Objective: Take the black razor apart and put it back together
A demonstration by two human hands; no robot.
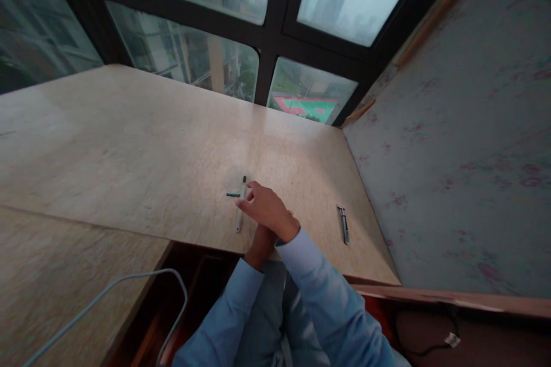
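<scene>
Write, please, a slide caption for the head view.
Right hand at a pale stick, crossed over the left wrist.

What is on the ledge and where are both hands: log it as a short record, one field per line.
Right hand: crossed over the left wrist, thumb at the white stick; grip unclear
Left hand: mostly hidden beneath the right; contents cannot be told
White stick: dark-tipped, on the ledge
Short dark stick: crosswise, one end at the white stick
Dark slim tool: apart, toward the wallpapered wall
Cable: pale, looping at lower left
Background: windows
</scene>
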